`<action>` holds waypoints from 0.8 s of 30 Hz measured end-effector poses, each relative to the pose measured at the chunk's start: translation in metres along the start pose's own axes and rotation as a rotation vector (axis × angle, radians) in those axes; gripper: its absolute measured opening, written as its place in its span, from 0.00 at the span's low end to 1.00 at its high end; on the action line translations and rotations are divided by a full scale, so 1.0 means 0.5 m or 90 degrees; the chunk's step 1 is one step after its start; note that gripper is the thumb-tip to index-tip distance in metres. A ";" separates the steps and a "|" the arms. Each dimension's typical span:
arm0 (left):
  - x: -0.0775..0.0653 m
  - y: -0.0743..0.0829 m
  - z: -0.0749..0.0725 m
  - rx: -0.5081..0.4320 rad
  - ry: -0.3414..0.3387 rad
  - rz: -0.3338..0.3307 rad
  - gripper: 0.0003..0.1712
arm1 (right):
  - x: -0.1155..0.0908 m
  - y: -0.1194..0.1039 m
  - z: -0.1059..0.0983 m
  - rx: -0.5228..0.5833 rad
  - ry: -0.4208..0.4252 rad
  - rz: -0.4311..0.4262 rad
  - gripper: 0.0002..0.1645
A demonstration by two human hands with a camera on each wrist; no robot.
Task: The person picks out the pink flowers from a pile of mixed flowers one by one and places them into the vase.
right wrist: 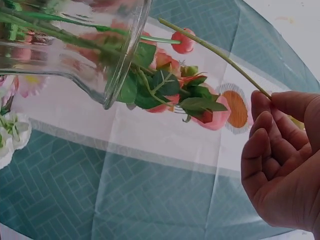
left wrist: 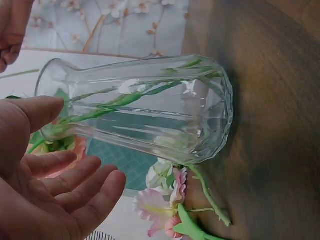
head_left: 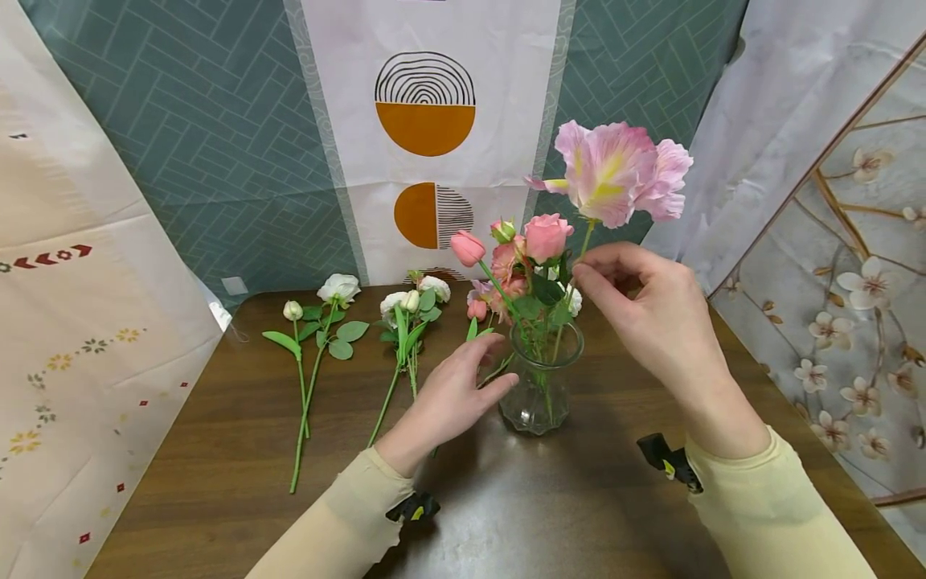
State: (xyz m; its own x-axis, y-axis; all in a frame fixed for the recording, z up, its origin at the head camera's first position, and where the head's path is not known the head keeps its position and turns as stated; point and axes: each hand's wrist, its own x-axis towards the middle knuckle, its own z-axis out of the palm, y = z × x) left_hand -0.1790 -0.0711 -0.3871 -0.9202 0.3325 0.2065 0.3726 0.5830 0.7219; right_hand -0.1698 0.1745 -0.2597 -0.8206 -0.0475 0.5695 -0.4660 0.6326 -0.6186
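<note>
My right hand (head_left: 644, 301) pinches the stem (right wrist: 215, 52) of a large pink-and-yellow flower (head_left: 615, 173) between thumb and fingertips. The bloom is raised above the glass vase (head_left: 537, 394), and in the right wrist view the stem's lower end shows outside the vase, near the rim. A pink tulip (head_left: 468, 248) and a pink rose (head_left: 547, 236) with green leaves stand in the vase, their stems visible through the glass. Beside the vase is my left hand (head_left: 459, 394), fingers relaxed and apart, thumb toward the glass, holding nothing.
On the brown table (head_left: 217, 434), a white rose (head_left: 338, 289) and a white tulip bud (head_left: 292, 310) lie at left. More white flowers (head_left: 434, 288) lie in the middle, and pink ones (left wrist: 157, 207) lie behind the vase. Patterned cloths hang around the table.
</note>
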 end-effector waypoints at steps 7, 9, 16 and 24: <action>0.007 0.002 0.010 -0.011 -0.015 -0.007 0.36 | 0.001 0.016 0.009 0.004 0.005 0.004 0.08; 0.008 0.001 0.012 -0.008 -0.017 -0.007 0.36 | 0.000 0.024 0.014 -0.004 0.004 0.004 0.08; 0.012 -0.003 0.020 -0.007 -0.022 -0.008 0.37 | -0.013 0.044 0.027 -0.016 -0.001 -0.002 0.07; 0.019 -0.012 0.029 -0.018 -0.038 -0.006 0.39 | -0.029 0.059 0.037 -0.018 -0.026 0.003 0.05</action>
State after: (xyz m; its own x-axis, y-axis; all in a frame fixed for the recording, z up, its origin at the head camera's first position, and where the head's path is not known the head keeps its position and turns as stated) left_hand -0.1882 -0.0604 -0.3991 -0.9145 0.3716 0.1601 0.3597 0.5653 0.7423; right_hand -0.1779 0.1794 -0.2963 -0.8362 -0.0757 0.5432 -0.4528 0.6540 -0.6060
